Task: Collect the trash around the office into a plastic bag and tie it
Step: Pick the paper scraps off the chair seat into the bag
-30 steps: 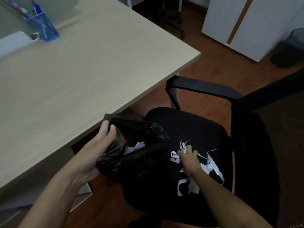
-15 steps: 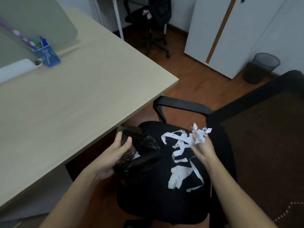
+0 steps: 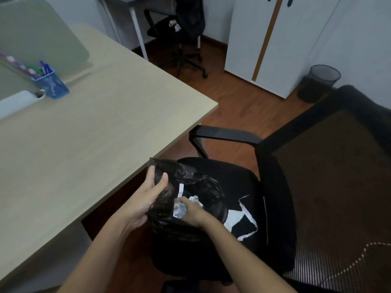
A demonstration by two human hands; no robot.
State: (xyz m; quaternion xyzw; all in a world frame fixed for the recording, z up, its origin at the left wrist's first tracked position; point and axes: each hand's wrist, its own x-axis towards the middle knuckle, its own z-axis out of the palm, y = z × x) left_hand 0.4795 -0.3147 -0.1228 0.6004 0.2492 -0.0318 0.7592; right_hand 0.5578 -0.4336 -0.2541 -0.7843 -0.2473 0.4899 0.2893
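Note:
A black plastic bag (image 3: 203,187) hangs open over the front left of a black office chair seat (image 3: 232,172). My left hand (image 3: 146,197) grips the bag's left rim. My right hand (image 3: 193,210) reaches into the bag's mouth, closed around a wad of white paper scraps (image 3: 179,209). More white torn paper strips (image 3: 237,218) lie on the seat to the right of the bag.
A light wooden desk (image 3: 95,134) fills the left, with a blue pen holder (image 3: 50,83) at its back. The chair's armrest (image 3: 224,134) and mesh backrest (image 3: 338,187) stand to the right. A second chair (image 3: 186,28), white cabinets (image 3: 275,39) and a mesh bin (image 3: 319,83) sit beyond.
My right hand lifted a bunch of paper scraps off the seat and moved left into the bag's mouth. Fewer strips lie on the seat. The left hand kept holding the bag.

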